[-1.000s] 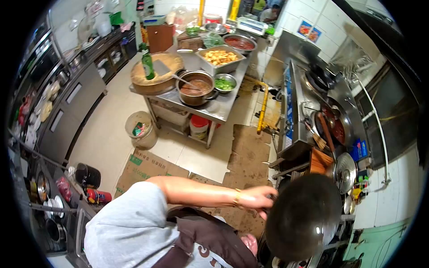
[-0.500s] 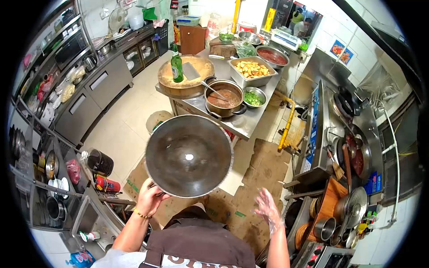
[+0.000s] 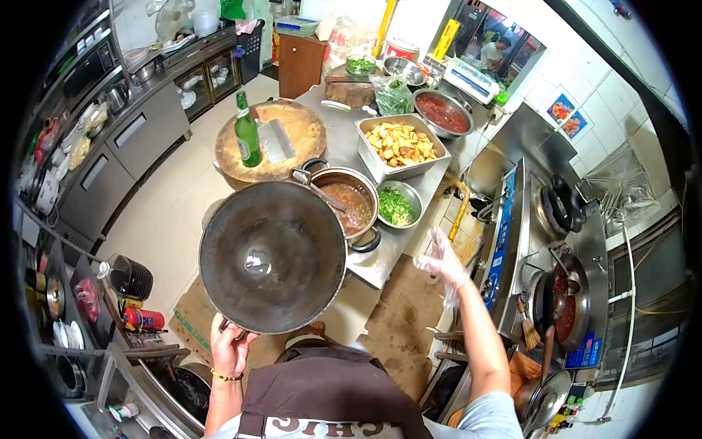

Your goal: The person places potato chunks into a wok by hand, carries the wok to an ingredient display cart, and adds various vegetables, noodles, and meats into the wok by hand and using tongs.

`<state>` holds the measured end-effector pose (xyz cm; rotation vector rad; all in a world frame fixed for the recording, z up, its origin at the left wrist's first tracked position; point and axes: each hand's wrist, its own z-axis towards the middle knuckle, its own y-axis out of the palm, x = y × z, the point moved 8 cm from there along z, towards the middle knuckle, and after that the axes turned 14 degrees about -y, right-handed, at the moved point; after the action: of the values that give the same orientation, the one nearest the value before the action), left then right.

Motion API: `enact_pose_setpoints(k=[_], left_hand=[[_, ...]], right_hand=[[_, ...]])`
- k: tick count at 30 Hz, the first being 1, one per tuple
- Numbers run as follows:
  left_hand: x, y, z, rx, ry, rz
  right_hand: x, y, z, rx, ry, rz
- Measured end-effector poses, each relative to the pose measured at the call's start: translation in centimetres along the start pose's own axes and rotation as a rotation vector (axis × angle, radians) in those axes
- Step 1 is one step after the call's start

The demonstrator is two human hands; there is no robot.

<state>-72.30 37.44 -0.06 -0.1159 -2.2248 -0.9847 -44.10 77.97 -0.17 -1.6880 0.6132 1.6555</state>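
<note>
While the left hand [image 3: 232, 349] holds a wok [image 3: 274, 256], the right [image 3: 443, 262] (plastic-gloved) hovers.

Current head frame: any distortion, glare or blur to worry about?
Head view: strong fisheye, with black corners and the grey cabinets at left bowed; head view: a small bright glare spot inside the wok in the left hand; head view: the gloved right hand looks slightly soft, perhaps motion blur, while the green bottle reads fairly crisp.

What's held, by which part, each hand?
Left hand: wok, gripped by the near loop handle at its rim. Right hand: nothing held, fingers open.
</note>
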Motion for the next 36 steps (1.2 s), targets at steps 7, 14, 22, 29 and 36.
enact_pose_setpoints(k=[7,14,22,29,36], left_hand=[[-1.0,9.0,6.9,0.010,0.031,0.032],[-6.3,17.7,11.6,0.166,0.116,-0.007],[-11.3,25.5,13.5,0.281,0.140,-0.125],[-13.3,27.8,15.9,0.326,0.190,-0.125],[-14.7,28.9,16.3,0.383,0.190,-0.135]], right_hand=[[1.6,-9.8,21.1,-0.128,-0.255,-0.639],[6.6,-11.2,41.0,-0.406,-0.337,-0.999],[11.8,-11.0,42.4,-0.713,-0.088,-1.027],[11.9,-10.4,42.7,-0.660,-0.208,-1.109],[12.5,-11.2,41.6,-0.605,-0.183,-1.057]])
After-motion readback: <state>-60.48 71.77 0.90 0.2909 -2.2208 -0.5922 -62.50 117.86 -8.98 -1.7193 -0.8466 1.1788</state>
